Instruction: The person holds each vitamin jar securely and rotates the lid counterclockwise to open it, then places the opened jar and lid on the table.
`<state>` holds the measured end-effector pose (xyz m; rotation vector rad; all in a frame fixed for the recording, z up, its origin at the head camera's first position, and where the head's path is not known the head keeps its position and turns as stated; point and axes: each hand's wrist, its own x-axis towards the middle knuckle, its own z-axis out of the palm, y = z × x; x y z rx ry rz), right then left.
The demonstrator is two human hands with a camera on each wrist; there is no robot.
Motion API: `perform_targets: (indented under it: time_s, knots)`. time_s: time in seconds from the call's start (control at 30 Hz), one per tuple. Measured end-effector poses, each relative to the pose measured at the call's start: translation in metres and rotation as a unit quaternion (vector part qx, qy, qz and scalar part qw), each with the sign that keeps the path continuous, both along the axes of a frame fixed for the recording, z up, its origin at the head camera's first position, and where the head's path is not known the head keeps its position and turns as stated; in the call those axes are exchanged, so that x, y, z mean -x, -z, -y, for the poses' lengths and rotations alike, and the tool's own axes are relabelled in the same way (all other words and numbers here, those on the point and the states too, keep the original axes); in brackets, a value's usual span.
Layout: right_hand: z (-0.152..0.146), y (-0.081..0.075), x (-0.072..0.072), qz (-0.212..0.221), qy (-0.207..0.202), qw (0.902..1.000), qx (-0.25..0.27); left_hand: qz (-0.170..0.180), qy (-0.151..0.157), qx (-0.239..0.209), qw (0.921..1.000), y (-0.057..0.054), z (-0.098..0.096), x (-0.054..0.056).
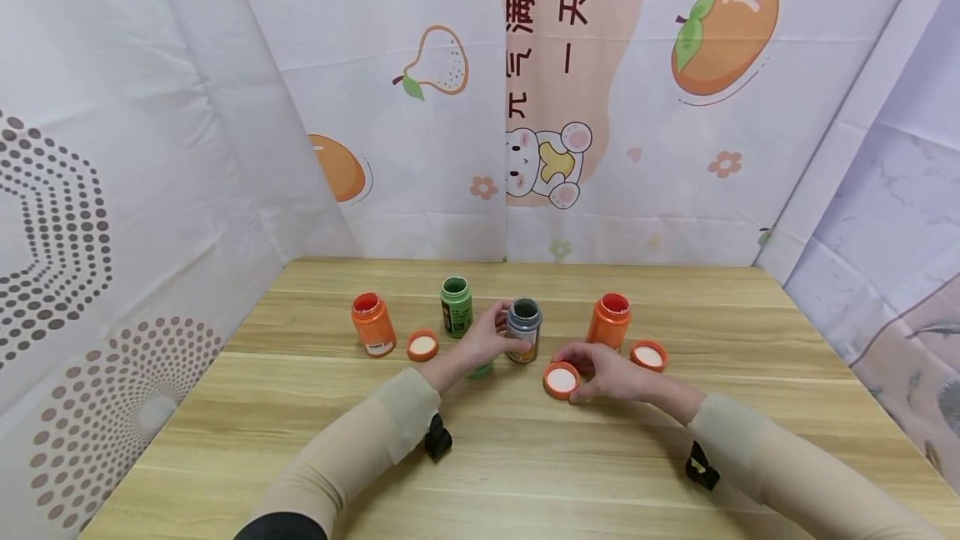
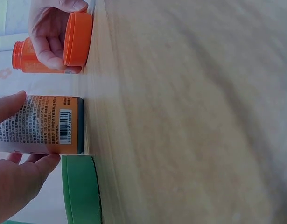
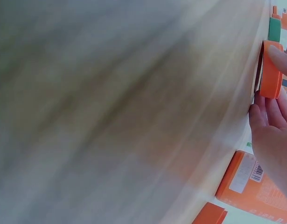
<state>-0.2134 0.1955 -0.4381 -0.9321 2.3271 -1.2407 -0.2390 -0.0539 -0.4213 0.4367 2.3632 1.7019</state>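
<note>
My left hand point(image 1: 486, 342) grips an open grey jar point(image 1: 524, 317) that stands upright in the middle of the table. Its orange label with a barcode faces the left wrist view, thumb on one side and fingers on the other. To the right, my right hand point(image 1: 606, 372) pinches an orange screw cap point(image 1: 561, 380) between thumb and fingers, white inside facing up. In the right wrist view the cap point(image 3: 271, 70) is at or just above the tabletop; I cannot tell which. A green cap point(image 2: 82, 189), mostly hidden under my left wrist in the head view, lies beside the grey jar.
An open orange jar point(image 1: 373, 325) stands at the left with an orange cap point(image 1: 423, 345) beside it. Behind my left hand is an open green jar point(image 1: 457, 308). Another orange jar point(image 1: 610, 322) stands behind my right hand, with an orange cap point(image 1: 648, 355) to its right.
</note>
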Motion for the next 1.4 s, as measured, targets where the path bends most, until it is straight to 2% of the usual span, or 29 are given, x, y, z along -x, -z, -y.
perform_targets:
  time_s: [0.4,0.67,0.83,1.03,1.13,1.4]
  knots:
    - [0.002,-0.001,0.000,-0.010,0.005,0.9996,-0.028,0.007,-0.009,-0.004,0.9999,0.000,-0.001,0.000]
    - [0.003,-0.002,-0.001,0.001,0.005,0.9999,-0.014,0.005,-0.013,0.003,0.9999,-0.001,-0.001,0.001]
    - [0.003,-0.002,-0.001,0.003,-0.002,0.9999,0.013,0.006,-0.010,-0.006,0.9999,-0.002,0.003,0.000]
    - [0.004,-0.014,-0.005,0.013,0.013,0.9994,0.030,0.012,-0.003,-0.026,0.9996,-0.004,0.012,-0.002]
    - [0.004,-0.021,-0.008,0.004,0.011,0.9994,0.032,0.005,-0.002,-0.030,0.9995,-0.004,0.017,-0.004]
    - [-0.002,-0.035,-0.016,-0.018,0.013,0.9990,0.040,-0.012,-0.010,-0.025,0.9996,-0.010,0.034,-0.017]
